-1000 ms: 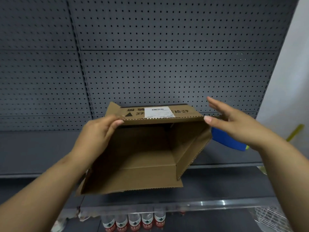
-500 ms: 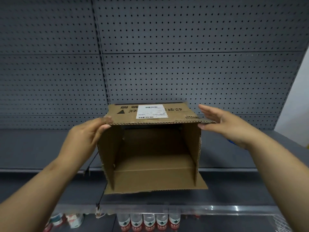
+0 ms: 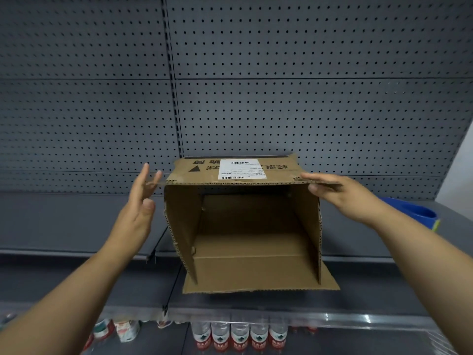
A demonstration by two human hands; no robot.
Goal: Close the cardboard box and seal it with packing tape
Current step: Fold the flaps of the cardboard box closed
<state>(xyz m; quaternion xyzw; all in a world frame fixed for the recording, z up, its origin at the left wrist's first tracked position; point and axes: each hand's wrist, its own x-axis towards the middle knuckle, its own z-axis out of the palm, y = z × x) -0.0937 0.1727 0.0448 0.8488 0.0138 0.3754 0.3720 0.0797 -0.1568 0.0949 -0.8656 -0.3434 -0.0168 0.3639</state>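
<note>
Box (image 3: pixel 245 226) sits on its side on the grey shelf (image 3: pixel 76 221), open mouth facing the camera, labelled panel up; half a second ago both hands were at its top corners, a second ago it was skewed and squashed, now it stands squared up.

Left hand (image 3: pixel 138 208) has let go; it is off the top-left corner, just beside the box, fingers straight and spread, holding nothing. Right hand (image 3: pixel 340 196) keeps its hold on the top-right corner flap, thumb under and fingers flat over the edge; a light pinch.

Flaps: bottom flap (image 3: pixel 261 275) lies flat on the shelf toward the camera; left flap (image 3: pixel 181 226) and right flap (image 3: pixel 311 226) stick forward, all unfolded; inside looks empty.

Blue tape dispenser (image 3: pixel 419 213), or what looks like one, lies on the shelf to the right, behind the right forearm, well apart from the box; part hidden so not sure.

Meaning: box now shaped and steady, closing not yet begun; freed left hand looks set to fold the left flap in; taping far off. Risk: one-handed hold lets the box skew again.

Bottles (image 3: pixel 238 336) on the lower shelf, not involved.
</note>
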